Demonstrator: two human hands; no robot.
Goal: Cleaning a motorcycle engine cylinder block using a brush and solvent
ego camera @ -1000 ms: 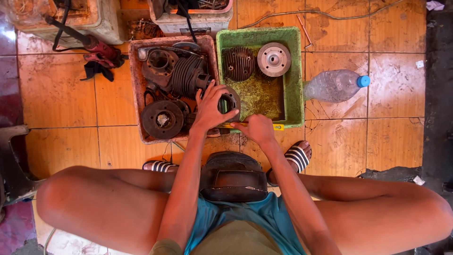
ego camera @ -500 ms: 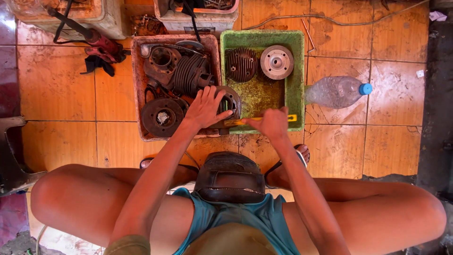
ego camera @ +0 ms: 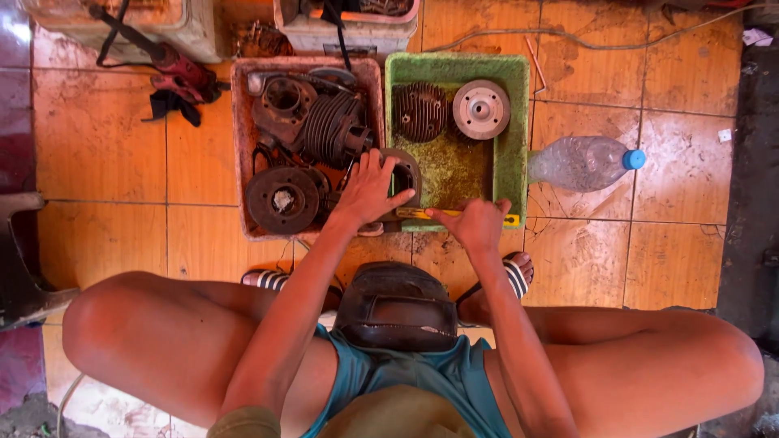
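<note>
Partly hidden under left hand (ego camera: 369,188): round metal engine part (ego camera: 403,172) at green tray (ego camera: 513,154) edge, fingers spread over it. Right hand (ego camera: 475,225) clenched, grasping yellow-handled tool (ego camera: 438,214), tip unclear.

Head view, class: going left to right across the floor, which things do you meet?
Red power tool → red tray of engine parts → left hand → green tray → clear plastic bottle.

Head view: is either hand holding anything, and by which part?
The right hand grips a yellow-handled tool near the middle of its handle. The left hand rests spread on a ring-shaped metal part, not gripping it.
</note>
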